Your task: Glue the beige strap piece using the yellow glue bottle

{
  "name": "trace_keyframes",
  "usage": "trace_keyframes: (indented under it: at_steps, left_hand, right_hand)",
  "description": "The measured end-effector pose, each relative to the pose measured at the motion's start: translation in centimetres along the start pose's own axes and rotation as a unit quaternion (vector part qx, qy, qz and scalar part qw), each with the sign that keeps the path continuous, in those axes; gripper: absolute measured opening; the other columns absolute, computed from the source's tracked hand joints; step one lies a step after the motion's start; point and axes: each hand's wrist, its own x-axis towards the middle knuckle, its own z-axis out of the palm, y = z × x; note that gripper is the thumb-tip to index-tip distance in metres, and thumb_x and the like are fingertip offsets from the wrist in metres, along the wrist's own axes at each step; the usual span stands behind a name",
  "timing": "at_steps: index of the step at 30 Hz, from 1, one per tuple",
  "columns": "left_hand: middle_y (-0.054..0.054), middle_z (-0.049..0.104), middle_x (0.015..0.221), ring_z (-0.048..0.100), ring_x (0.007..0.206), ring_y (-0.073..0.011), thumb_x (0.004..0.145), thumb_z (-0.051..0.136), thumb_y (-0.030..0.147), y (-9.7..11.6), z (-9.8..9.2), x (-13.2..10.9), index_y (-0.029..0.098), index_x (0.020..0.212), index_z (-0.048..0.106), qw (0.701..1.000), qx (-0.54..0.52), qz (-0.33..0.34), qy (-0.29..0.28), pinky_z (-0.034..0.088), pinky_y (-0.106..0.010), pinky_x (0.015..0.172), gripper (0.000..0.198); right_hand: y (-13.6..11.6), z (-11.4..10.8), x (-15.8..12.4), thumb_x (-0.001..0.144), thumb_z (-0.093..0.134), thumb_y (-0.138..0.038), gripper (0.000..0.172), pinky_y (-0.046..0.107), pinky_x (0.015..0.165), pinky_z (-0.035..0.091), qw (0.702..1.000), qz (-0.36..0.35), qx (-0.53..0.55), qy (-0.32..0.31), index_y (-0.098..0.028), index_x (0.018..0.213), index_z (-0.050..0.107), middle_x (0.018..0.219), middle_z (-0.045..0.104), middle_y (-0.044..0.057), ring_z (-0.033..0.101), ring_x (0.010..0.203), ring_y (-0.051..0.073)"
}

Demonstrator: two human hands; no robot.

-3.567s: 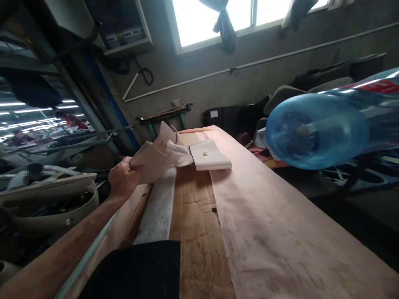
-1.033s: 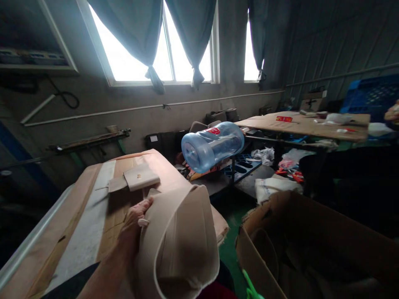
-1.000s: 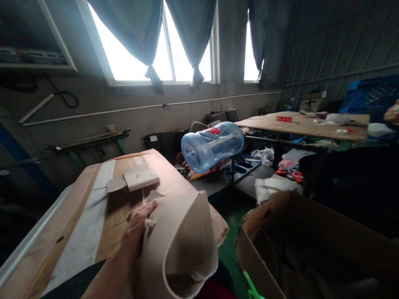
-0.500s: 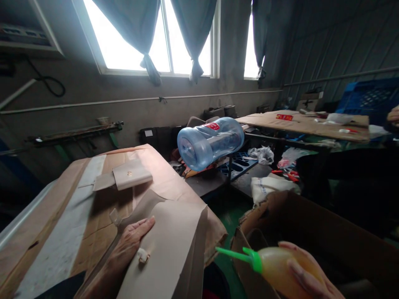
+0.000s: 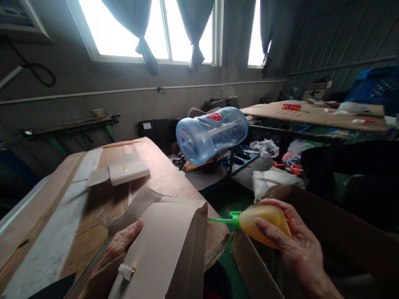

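Note:
My left hand grips a beige leather handbag from its left side, thumb on top of the panel and the other fingers hidden. A small tab with a gold-coloured fitting sits on that panel. Wrapped in my right hand is a squeeze bottle of yellowish liquid with a green nozzle. The nozzle points left, its tip at the bag's right upper edge; whether it touches, I cannot tell. Beyond my left hand, a smaller beige leather piece with a gold-coloured clasp lies on the cardboard-covered table.
An open cardboard box stands below my right hand. Behind the table lies a large blue water jug on its side. Further right is another cardboard-topped table with scattered items. A white cloth bag rests behind the box.
My right hand has lifted the squeeze bottle up and to the left, bringing its nozzle to the bag's edge. My left hand and the bag have shifted slightly left and down in view.

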Motion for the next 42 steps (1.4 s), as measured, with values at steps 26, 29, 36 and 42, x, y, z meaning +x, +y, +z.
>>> trace_keyframes:
  at_steps: [26,29,36,42]
  left_hand:
    - [-0.007,0.071,0.066,0.067,0.054,-0.0230,0.051,0.092,0.044,-1.1,1.5,-0.6,0.013,0.083,0.069,0.994,-0.058,0.082,0.032,0.056,-0.028,0.050,0.051]
    - [-0.005,0.071,0.067,0.067,0.055,-0.0230,0.049,0.093,0.042,-1.0,1.4,-0.5,0.014,0.088,0.068,0.995,-0.061,0.077,0.032,0.057,-0.028,0.049,0.054]
    - [-0.004,0.071,0.067,0.067,0.057,-0.0211,0.054,0.091,0.042,-1.0,1.5,-0.7,0.013,0.086,0.070,0.994,-0.055,0.084,0.034,0.056,-0.025,0.051,0.048]
    - [-0.003,0.071,0.067,0.066,0.056,-0.0201,0.058,0.089,0.044,-0.9,1.8,-0.9,0.015,0.082,0.072,0.994,-0.057,0.091,0.027,0.055,-0.025,0.052,0.041]
  right_hand:
    - [-1.5,1.2,-0.6,0.075,0.070,-0.053,0.038,0.019,0.051,0.054,0.985,-0.141,-0.100,0.000,-0.026,0.100,0.061,0.084,0.068,0.000,0.066,0.067,0.017]
    - [-1.3,1.0,-0.9,0.074,0.071,-0.052,0.037,0.017,0.047,0.052,0.983,-0.142,-0.117,-0.003,-0.027,0.100,0.062,0.079,0.068,-0.001,0.065,0.059,0.015]
    - [-0.6,-0.2,-2.3,0.074,0.072,-0.055,0.042,0.019,0.052,0.055,0.982,-0.128,-0.136,-0.013,-0.029,0.105,0.061,0.084,0.069,-0.001,0.067,0.064,0.018]
    - [-0.4,-1.1,-3.4,0.076,0.070,-0.054,0.039,0.020,0.053,0.057,0.982,-0.127,-0.135,-0.048,-0.033,0.107,0.060,0.086,0.070,-0.002,0.069,0.066,0.020]
